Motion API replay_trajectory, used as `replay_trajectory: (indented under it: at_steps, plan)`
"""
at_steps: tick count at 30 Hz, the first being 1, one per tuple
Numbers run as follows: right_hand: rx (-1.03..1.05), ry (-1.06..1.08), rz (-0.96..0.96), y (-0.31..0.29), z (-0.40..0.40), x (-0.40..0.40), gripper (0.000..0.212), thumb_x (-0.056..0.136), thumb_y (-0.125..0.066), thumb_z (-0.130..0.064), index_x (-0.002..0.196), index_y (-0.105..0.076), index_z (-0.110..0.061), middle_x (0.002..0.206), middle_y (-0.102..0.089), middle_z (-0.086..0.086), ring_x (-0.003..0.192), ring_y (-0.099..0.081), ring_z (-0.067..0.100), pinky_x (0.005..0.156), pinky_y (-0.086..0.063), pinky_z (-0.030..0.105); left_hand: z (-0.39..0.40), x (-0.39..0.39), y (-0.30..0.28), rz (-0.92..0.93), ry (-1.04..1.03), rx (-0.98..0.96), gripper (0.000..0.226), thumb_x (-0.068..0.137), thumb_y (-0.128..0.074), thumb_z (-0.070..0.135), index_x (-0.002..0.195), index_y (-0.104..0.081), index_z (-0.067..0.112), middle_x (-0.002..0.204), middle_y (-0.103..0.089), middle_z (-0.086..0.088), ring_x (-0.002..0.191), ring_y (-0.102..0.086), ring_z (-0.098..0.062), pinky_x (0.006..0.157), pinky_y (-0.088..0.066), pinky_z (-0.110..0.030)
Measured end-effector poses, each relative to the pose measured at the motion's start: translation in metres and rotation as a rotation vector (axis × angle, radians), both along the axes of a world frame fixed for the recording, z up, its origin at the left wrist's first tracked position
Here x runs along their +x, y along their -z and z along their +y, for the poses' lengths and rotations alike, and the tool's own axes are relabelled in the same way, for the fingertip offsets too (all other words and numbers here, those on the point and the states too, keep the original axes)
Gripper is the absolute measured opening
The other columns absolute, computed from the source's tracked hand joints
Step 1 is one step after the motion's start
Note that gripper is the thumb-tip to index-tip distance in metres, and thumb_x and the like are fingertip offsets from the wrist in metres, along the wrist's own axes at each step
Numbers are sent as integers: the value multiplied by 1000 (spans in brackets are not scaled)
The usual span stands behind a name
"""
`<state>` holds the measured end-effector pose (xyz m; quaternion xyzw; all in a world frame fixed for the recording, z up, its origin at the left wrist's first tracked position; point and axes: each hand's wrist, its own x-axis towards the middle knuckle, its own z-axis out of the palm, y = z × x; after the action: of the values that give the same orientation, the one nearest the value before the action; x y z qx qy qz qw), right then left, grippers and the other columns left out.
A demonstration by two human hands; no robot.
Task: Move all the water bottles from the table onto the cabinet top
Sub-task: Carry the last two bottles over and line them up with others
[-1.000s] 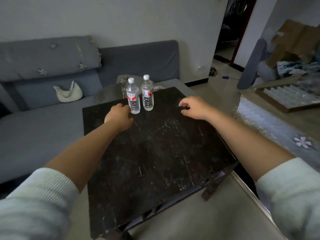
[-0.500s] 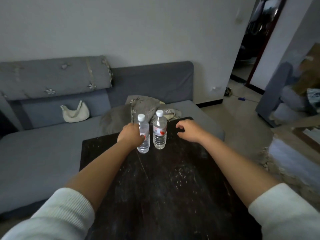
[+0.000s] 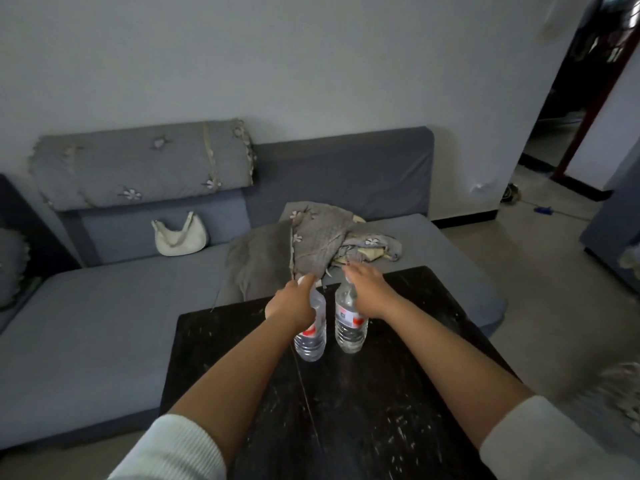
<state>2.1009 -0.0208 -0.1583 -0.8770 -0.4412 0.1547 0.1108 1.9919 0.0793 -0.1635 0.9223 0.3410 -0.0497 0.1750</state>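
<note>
Left hand [image 3: 292,301] grips left bottle [image 3: 310,336]; right hand [image 3: 367,289] apparently clasps right bottle [image 3: 349,323] neck.

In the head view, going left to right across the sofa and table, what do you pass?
White handbag on the sofa → left hand on the left bottle → right bottle under the right hand. The grey cloth heap spans behind both bottles, so it is left out.
</note>
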Motion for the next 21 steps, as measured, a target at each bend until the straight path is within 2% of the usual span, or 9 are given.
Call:
replay_trajectory:
  at_steps: [2,4,7,12,16,21]
  plan:
    - [-8,-37,-8,5,5,4,62,89,-47,1,145,-26,-14,158,-8,4,145,-13,28,116,-29,39,2,6,-1,-1,-9,44,56,90,-52,13,140,-29,23,138,-42,-12,122,-49,-33,92,-47,-39]
    - [13,-52,-41,7,8,12,52,87,-50,-1,136,-39,-10,150,-26,9,136,-30,29,107,-40,38,4,13,-1,23,6,78,48,91,-52,15,135,-33,18,135,-43,-13,120,-51,-33,90,-47,-38]
    - [-7,-84,-47,5,7,21,42,86,-52,-5,128,-46,-7,135,-40,13,126,-39,31,101,-43,38,4,17,-2,96,29,128,45,94,-49,22,134,-33,14,135,-43,-15,120,-51,-34,90,-46,-39]
    - [-34,-121,-58,2,-11,20,36,86,-59,-14,120,-52,-3,128,-46,15,114,-52,32,92,-45,37,0,18,0,157,47,123,54,96,-45,29,143,-25,10,137,-39,-20,121,-50,-36,98,-44,-40]
    - [-10,-145,-52,11,-33,8,34,86,-59,-11,119,-52,-5,129,-42,13,112,-54,33,92,-47,37,-10,8,4,156,24,107,46,97,-44,27,135,-32,6,135,-38,-21,118,-52,-38,97,-45,-41]
    - [40,-117,-3,18,-66,-14,32,81,-64,-10,111,-54,-7,120,-44,11,104,-57,31,89,-51,38,-33,-14,8,100,-32,76,42,95,-47,26,129,-38,4,134,-37,-20,117,-51,-42,96,-45,-44]
